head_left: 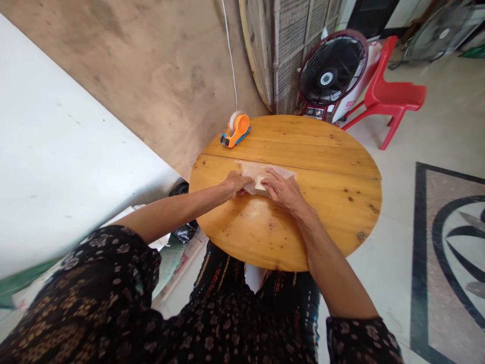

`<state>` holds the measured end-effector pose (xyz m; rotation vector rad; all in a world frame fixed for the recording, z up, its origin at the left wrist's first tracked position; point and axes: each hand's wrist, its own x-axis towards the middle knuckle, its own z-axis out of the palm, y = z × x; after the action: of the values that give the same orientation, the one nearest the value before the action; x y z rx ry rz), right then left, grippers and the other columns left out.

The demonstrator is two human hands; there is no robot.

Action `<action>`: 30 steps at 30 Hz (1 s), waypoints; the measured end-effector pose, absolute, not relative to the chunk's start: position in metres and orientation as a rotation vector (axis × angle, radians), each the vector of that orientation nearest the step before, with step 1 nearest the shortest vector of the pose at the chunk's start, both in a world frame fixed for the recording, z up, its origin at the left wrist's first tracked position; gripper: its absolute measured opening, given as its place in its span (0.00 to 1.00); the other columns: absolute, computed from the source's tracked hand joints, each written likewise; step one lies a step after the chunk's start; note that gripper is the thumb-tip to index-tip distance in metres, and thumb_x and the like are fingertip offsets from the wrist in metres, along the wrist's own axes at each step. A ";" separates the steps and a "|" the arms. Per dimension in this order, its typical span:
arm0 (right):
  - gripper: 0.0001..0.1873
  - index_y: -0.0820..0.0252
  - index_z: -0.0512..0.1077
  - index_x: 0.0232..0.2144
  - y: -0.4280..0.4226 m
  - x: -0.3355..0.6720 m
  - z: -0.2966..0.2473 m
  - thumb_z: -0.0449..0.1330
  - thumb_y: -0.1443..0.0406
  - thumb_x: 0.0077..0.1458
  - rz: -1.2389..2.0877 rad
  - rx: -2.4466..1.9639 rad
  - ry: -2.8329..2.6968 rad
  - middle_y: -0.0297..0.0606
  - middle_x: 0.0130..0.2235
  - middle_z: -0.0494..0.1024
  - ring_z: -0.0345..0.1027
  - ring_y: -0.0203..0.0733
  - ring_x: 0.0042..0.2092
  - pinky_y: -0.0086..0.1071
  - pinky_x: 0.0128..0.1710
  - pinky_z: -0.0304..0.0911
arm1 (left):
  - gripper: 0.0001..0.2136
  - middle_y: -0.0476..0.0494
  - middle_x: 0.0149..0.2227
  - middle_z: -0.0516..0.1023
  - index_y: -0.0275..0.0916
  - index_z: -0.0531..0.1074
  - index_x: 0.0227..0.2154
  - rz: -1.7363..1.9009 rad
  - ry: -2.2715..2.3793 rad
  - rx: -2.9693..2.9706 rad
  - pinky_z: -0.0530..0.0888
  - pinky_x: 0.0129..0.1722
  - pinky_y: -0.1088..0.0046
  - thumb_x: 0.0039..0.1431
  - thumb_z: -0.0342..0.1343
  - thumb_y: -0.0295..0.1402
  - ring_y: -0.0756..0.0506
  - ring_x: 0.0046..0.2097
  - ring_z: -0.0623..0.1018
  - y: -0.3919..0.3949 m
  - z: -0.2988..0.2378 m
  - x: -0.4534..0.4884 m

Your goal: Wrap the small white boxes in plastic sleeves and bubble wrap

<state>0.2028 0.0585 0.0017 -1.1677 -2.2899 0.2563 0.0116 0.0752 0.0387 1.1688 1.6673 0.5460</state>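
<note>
Block (259,185) is held against film (249,169) by the right hand (285,191), fingers curled; film's pinched by the left hand (236,182)!

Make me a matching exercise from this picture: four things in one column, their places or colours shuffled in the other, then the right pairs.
Column one
1. Tape dispenser
2. Small pale block
3. Maroon-rimmed fan
4. Chair

Column two
A. Between the left hand and the right hand
B. Red, standing on the floor
C. Orange, near the far left edge of the round table
D. Beyond the table, with a dark, round face

Right pairs: 1-C, 2-A, 3-D, 4-B
</note>
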 end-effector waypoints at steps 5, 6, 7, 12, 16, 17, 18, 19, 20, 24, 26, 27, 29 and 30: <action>0.15 0.52 0.79 0.44 0.059 0.203 0.002 0.54 0.67 0.63 0.255 -1.150 -2.293 0.43 0.63 0.72 0.72 0.50 0.56 0.48 0.56 0.65 | 0.04 0.52 0.18 0.69 0.36 0.68 0.27 0.621 1.705 1.108 0.63 0.20 0.77 0.55 0.58 0.28 0.53 0.19 0.67 0.079 0.042 0.020; 0.15 0.53 0.79 0.44 0.059 0.203 0.002 0.54 0.67 0.63 0.253 -1.157 -2.295 0.43 0.63 0.72 0.72 0.50 0.57 0.49 0.56 0.65 | 0.04 0.52 0.18 0.69 0.36 0.68 0.26 0.628 1.698 1.103 0.63 0.21 0.77 0.53 0.58 0.27 0.53 0.19 0.68 0.079 0.044 0.021; 0.14 0.54 0.79 0.44 0.059 0.203 0.002 0.54 0.67 0.63 0.250 -1.166 -2.298 0.44 0.63 0.72 0.72 0.51 0.57 0.49 0.56 0.65 | 0.04 0.52 0.18 0.69 0.36 0.68 0.26 0.635 1.689 1.099 0.63 0.21 0.77 0.52 0.58 0.26 0.53 0.19 0.68 0.080 0.046 0.022; 0.14 0.53 0.80 0.43 0.058 0.204 0.005 0.55 0.68 0.62 0.251 -1.157 -2.305 0.44 0.63 0.71 0.70 0.53 0.59 0.48 0.53 0.68 | 0.07 0.53 0.18 0.68 0.37 0.65 0.23 0.659 1.649 1.098 0.64 0.22 0.77 0.52 0.57 0.25 0.54 0.20 0.68 0.078 0.054 0.024; 0.15 0.53 0.80 0.44 0.059 0.204 0.006 0.55 0.68 0.62 0.253 -1.163 -2.328 0.47 0.60 0.73 0.70 0.53 0.57 0.47 0.52 0.68 | 0.07 0.52 0.18 0.69 0.36 0.66 0.22 0.644 1.627 1.126 0.66 0.22 0.77 0.52 0.58 0.24 0.54 0.19 0.69 0.077 0.058 0.028; 0.15 0.54 0.81 0.44 0.059 0.204 0.006 0.55 0.68 0.63 0.258 -1.162 -2.333 0.47 0.59 0.74 0.70 0.53 0.56 0.46 0.52 0.68 | 0.07 0.52 0.18 0.70 0.36 0.67 0.22 0.638 1.622 1.135 0.66 0.23 0.77 0.52 0.58 0.24 0.54 0.19 0.69 0.077 0.060 0.028; 0.15 0.53 0.81 0.44 0.060 0.205 0.006 0.55 0.67 0.63 0.262 -1.158 -2.336 0.47 0.58 0.74 0.70 0.52 0.55 0.45 0.52 0.68 | 0.07 0.51 0.18 0.70 0.36 0.67 0.22 0.630 1.611 1.146 0.67 0.23 0.77 0.52 0.57 0.25 0.53 0.20 0.69 0.077 0.061 0.029; 0.15 0.53 0.81 0.44 0.060 0.205 0.006 0.55 0.67 0.63 0.263 -1.152 -2.336 0.47 0.57 0.75 0.70 0.52 0.55 0.45 0.52 0.68 | 0.06 0.51 0.18 0.71 0.36 0.68 0.22 0.623 1.594 1.154 0.67 0.24 0.76 0.52 0.57 0.25 0.53 0.20 0.70 0.077 0.063 0.029; 0.15 0.53 0.81 0.44 0.060 0.205 0.006 0.55 0.67 0.63 0.263 -1.148 -2.331 0.47 0.56 0.75 0.69 0.52 0.55 0.44 0.52 0.67 | 0.06 0.50 0.19 0.72 0.35 0.69 0.22 0.615 1.567 1.160 0.67 0.24 0.76 0.53 0.57 0.26 0.53 0.20 0.70 0.077 0.064 0.028; 0.15 0.53 0.81 0.43 0.060 0.205 0.005 0.53 0.66 0.64 0.283 -1.140 -2.314 0.46 0.52 0.75 0.68 0.52 0.54 0.44 0.52 0.66 | 0.03 0.48 0.23 0.75 0.33 0.73 0.25 0.611 1.437 1.182 0.71 0.26 0.75 0.52 0.55 0.25 0.52 0.23 0.72 0.076 0.066 0.020; 0.15 0.54 0.80 0.44 0.060 0.204 0.005 0.53 0.65 0.64 0.291 -1.144 -2.321 0.47 0.50 0.76 0.68 0.51 0.52 0.43 0.51 0.66 | 0.04 0.49 0.24 0.75 0.33 0.75 0.28 0.611 1.386 1.274 0.72 0.28 0.75 0.50 0.55 0.23 0.53 0.24 0.72 0.074 0.063 0.016; 0.16 0.54 0.79 0.45 0.060 0.204 0.005 0.52 0.65 0.64 0.291 -1.149 -2.329 0.47 0.49 0.76 0.69 0.51 0.51 0.43 0.51 0.66 | 0.06 0.49 0.24 0.75 0.33 0.76 0.30 0.610 1.369 1.351 0.72 0.29 0.76 0.50 0.55 0.23 0.53 0.25 0.72 0.073 0.060 0.015; 0.16 0.58 0.77 0.48 0.061 0.204 0.005 0.52 0.64 0.64 0.291 -1.169 -2.326 0.49 0.48 0.77 0.69 0.52 0.51 0.44 0.51 0.66 | 0.07 0.50 0.25 0.75 0.33 0.77 0.34 0.612 1.351 1.544 0.70 0.30 0.78 0.53 0.55 0.24 0.53 0.26 0.71 0.071 0.053 0.013; 0.16 0.59 0.75 0.49 0.061 0.204 0.005 0.52 0.64 0.63 0.289 -1.183 -2.313 0.49 0.48 0.77 0.69 0.53 0.51 0.44 0.52 0.65 | 0.08 0.51 0.26 0.74 0.34 0.78 0.35 0.619 1.352 1.649 0.69 0.30 0.78 0.54 0.55 0.26 0.53 0.27 0.71 0.069 0.050 0.013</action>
<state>0.2044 0.0606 0.0047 -1.1826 -2.3133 0.2895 0.0129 0.0693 0.0502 1.6489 1.3516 0.6192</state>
